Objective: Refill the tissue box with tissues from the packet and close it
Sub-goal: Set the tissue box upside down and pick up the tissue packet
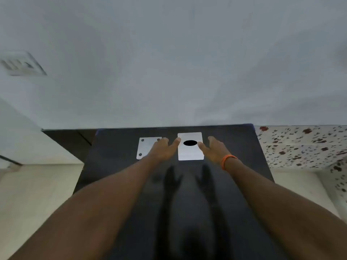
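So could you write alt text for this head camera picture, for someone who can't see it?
Two bare arms reach forward over a dark table, the left hand and right hand open on either side of a white box with a black oval hole on top. A flat white plate with corner holes lies left of it; an orange wristband circles the right wrist.

The tissue box (190,152) looks smooth and matt white; the dark table (116,166) is faintly glossy.
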